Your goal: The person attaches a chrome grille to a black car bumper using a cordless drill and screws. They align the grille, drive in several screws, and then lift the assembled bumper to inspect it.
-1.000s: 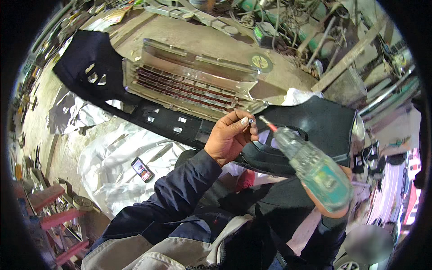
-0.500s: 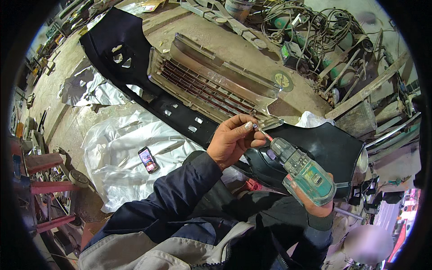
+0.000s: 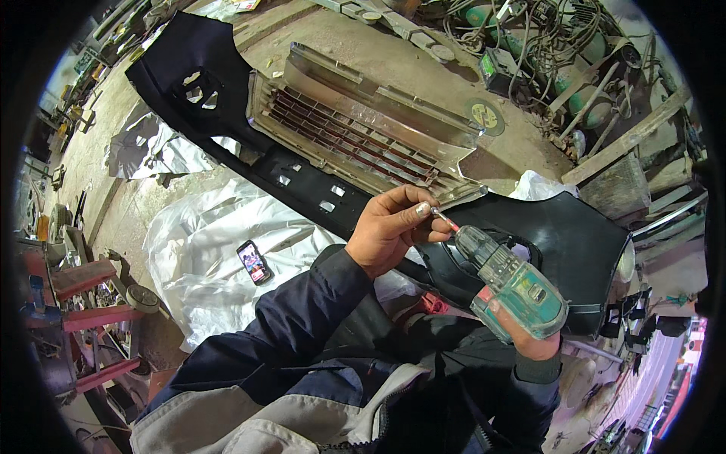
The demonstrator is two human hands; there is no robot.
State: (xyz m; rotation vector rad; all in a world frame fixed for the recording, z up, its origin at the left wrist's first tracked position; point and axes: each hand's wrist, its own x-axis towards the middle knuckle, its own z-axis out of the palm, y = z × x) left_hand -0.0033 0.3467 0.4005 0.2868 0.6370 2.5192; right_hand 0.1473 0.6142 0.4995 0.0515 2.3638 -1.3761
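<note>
My right hand (image 3: 533, 344) grips the handle of a teal cordless drill (image 3: 510, 284) that points up and to the left. My left hand (image 3: 393, 227) pinches the thin bit (image 3: 445, 220) at the drill's tip between thumb and fingers. Both hands hover above a black car bumper (image 3: 560, 234) lying on the ground, with its chrome grille (image 3: 355, 129) stretching away to the upper left.
A crumpled silver plastic sheet (image 3: 204, 265) lies left of my arm with a lit phone (image 3: 254, 262) on it. Cables, green cylinders (image 3: 575, 76) and wooden planks (image 3: 620, 144) crowd the upper right. Red metal stands (image 3: 83, 318) sit at far left.
The view has shifted so the bumper sits further up and left. My hands stay together at the drill's tip, the left fingers still working on the bit.
</note>
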